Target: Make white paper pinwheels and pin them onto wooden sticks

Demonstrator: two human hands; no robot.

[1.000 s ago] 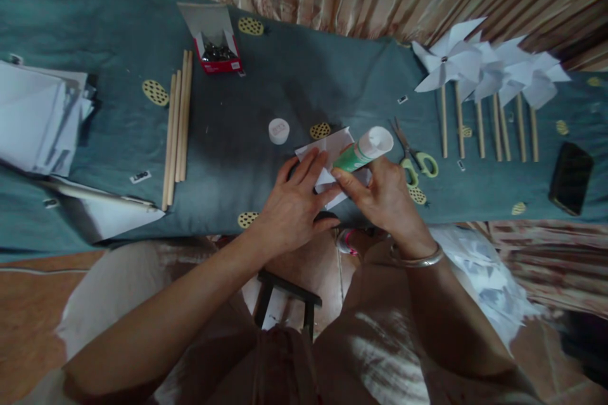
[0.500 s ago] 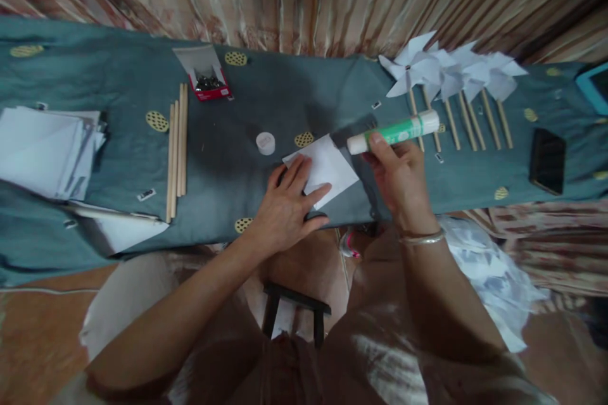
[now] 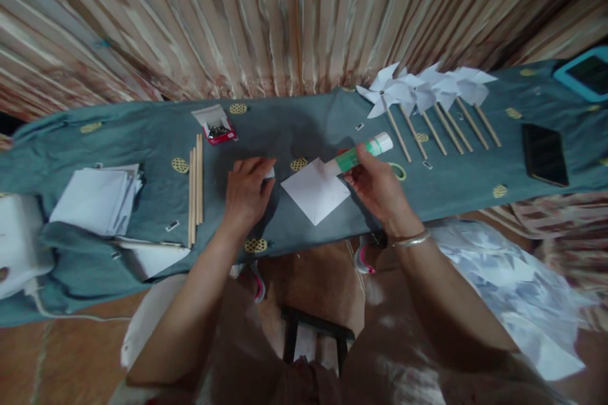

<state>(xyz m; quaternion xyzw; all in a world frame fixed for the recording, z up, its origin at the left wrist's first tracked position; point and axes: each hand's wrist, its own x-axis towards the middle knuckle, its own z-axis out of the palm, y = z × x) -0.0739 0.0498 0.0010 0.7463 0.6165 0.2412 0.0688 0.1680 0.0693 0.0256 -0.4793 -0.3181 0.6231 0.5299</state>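
Observation:
A green and white glue stick is gripped by my right hand, which wears a silver bangle. Its lower end tilts over a square of white paper lying on the cloth; contact cannot be made out. Left of the paper, my left hand has its fingers closed on the small white glue stick cap, mostly hidden by the fingers. Several white paper pinwheels on wooden sticks lie together at the back right.
Wooden sticks and a red box of metal fasteners lie at left, near a paper stack. A phone and blue-framed device are at right. A pale green ring shows beside my right hand. Patterned cloth covers the table.
My left hand has left the paper and closed on the white cap to the left. The glue stick has moved left over the paper. The camera view has shifted.

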